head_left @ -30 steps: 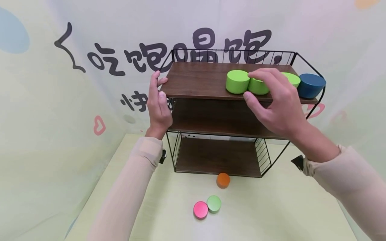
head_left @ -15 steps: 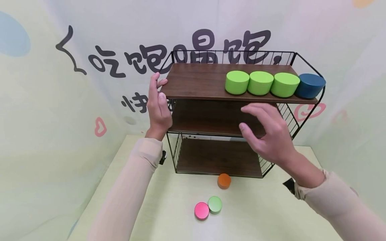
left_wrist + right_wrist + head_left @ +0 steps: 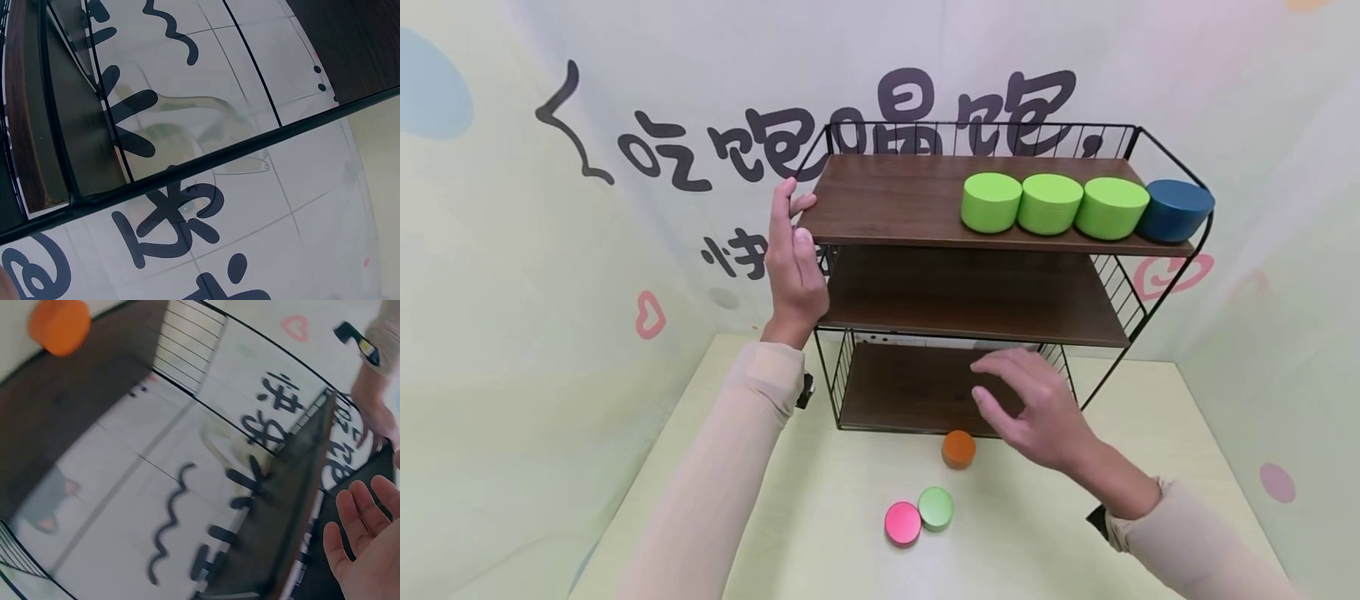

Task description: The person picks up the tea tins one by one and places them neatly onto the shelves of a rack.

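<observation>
My left hand [image 3: 795, 267] grips the top left corner of a three-tier rack [image 3: 880, 200] with brown boards and a black wire frame. Lower down, my right hand [image 3: 1030, 408] is in front of the bottom tier with its fingers loosely bent and nothing between them. Closest to it is a small orange round tin [image 3: 958, 450], on the table by the rack's front edge. Nearer to me, a pink round tin [image 3: 902, 523] touches a pale green one [image 3: 936, 508]. In the right wrist view, my right hand's fingers [image 3: 353, 519] are spread apart.
On the top board's right side stand a row of bright green round tins [image 3: 1049, 204] and a dark blue one [image 3: 1176, 210] at the end. A wire rail [image 3: 985, 140] borders the board's back. Behind hangs a printed white curtain [image 3: 587, 250].
My right hand has moved down from the green tins on the top board, past the middle board, to the level of the bottom tier. The left hand stays at the rack's corner.
</observation>
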`<control>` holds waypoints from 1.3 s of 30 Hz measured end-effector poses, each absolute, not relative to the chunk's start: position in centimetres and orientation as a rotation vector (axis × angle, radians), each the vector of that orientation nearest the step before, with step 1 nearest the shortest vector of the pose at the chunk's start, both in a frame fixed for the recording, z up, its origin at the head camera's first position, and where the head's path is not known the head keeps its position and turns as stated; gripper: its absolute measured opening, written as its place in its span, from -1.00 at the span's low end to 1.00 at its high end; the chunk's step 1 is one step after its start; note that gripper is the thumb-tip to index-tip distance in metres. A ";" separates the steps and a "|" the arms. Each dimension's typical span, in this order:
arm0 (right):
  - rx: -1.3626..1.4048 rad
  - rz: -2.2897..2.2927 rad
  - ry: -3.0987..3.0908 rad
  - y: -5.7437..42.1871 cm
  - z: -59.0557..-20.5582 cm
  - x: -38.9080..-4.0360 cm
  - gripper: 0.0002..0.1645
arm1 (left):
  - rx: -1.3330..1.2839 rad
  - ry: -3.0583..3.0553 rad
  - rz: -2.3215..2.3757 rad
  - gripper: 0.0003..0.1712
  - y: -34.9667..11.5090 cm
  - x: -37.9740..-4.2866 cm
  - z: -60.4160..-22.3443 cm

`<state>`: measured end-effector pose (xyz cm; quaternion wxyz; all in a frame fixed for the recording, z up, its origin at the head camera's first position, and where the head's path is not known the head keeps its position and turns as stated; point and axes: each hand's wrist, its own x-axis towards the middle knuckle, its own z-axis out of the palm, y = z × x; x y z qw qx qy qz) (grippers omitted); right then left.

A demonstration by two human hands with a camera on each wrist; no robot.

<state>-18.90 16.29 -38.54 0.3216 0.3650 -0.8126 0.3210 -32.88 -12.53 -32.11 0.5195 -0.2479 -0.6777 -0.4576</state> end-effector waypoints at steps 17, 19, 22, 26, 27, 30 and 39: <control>0.824 0.899 -2.402 15.6 -46.9 -18.2 -0.68 | -0.613 -1.596 -1.117 -0.37 -12.5 -33.0 -32.2; 0.808 0.906 -2.428 15.6 -47.5 -18.2 -0.67 | -0.612 -1.595 -1.113 -0.37 -12.5 -33.0 -32.2; 0.797 0.908 -2.473 15.6 -48.4 -18.3 -0.67 | -0.612 -1.595 -1.109 -0.37 -12.5 -33.0 -32.1; 0.775 0.907 -2.540 15.7 -49.5 -18.3 -0.66 | -0.613 -1.598 -1.105 -0.37 -12.4 -32.9 -32.1; 0.766 0.909 -2.558 15.7 -49.8 -18.3 -0.65 | -0.610 -1.599 -1.105 -0.37 -12.3 -32.9 -32.1; 0.732 0.923 -2.608 15.6 -50.6 -18.4 -0.62 | -0.601 -1.603 -1.098 -0.38 -12.3 -32.8 -32.1; 0.679 0.944 -2.672 15.2 -52.8 -18.6 -0.54 | -0.599 -1.599 -1.107 -0.38 -12.3 -32.9 -32.1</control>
